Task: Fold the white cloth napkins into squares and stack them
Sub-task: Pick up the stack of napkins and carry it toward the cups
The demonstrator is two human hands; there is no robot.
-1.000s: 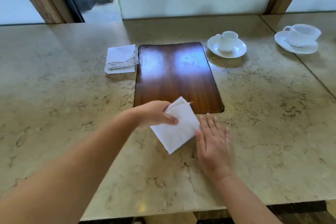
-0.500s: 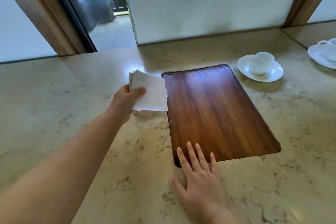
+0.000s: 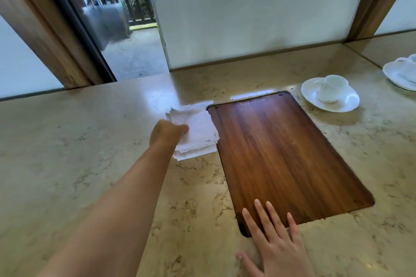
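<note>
A stack of folded white napkins (image 3: 198, 139) lies on the marble counter, just left of the dark wooden board (image 3: 281, 153). My left hand (image 3: 167, 132) reaches out to the stack's left side, with its fingers closed on the top folded napkin, which lies on the pile. My right hand (image 3: 274, 247) rests flat and open on the counter at the board's near corner, fingers spread, holding nothing.
A white cup on a saucer (image 3: 329, 94) stands right of the board's far end. A second cup and saucer (image 3: 403, 72) sit at the far right edge. A white panel and a wooden-framed doorway back the marble counter (image 3: 67, 153).
My left hand carried the folded napkin from the counter's near side to the far left and set it down on the stack. My right hand stayed flat near the board's corner.
</note>
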